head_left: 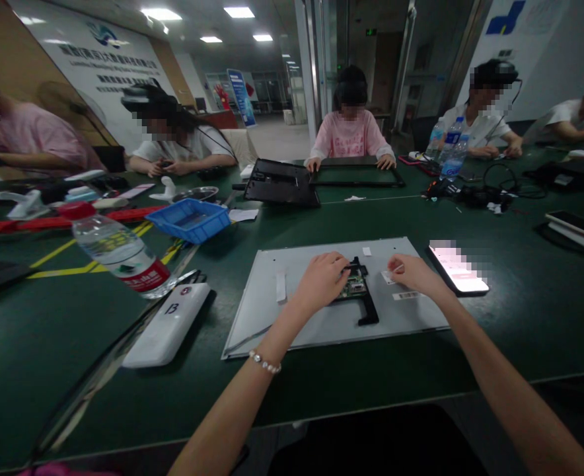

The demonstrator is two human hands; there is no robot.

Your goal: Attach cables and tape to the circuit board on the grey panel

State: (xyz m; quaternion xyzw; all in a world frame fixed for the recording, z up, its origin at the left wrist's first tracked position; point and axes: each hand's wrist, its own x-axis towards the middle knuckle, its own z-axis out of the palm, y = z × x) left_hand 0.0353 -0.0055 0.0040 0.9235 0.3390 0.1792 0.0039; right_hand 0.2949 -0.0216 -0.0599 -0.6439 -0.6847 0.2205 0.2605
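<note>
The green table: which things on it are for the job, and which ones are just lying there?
Seem part of the job:
pale flat panel
black bracket and circuit board, by the left hand
small white piece near the right hand

Probably just lying there:
red-capped bottle
white device
lit phone
blue tray

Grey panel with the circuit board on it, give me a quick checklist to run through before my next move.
1. Grey panel lying flat on the green table: ok.
2. Circuit board fully in sight: not ok, the left hand covers part of it.
3. Right hand free of small parts: cannot tell, its fingertips are too small to read.
4. Lit phone off the panel: ok, it lies to the right.
5. Water bottle capped: ok, red cap on.
</note>
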